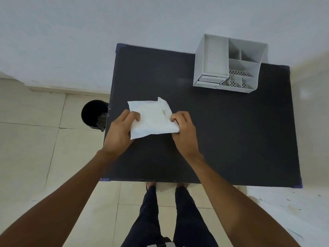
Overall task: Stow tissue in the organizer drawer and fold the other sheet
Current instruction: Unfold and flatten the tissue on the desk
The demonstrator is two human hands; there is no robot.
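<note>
A white tissue sheet (153, 120) is held just over the black table (222, 139), left of its middle. My left hand (121, 132) pinches the sheet's left edge and my right hand (183, 129) pinches its right edge. The sheet looks doubled over, with a ragged corner at its far right. The grey organizer (213, 56) stands at the table's far right corner, and its small drawer (211, 81) at the front left sits slightly pulled out. I cannot see whether anything lies inside the drawer.
A black bin (94, 114) stands on the tiled floor just left of the table. A white wall runs behind the table. My legs and feet show below the table's near edge. A white surface lies at the lower right.
</note>
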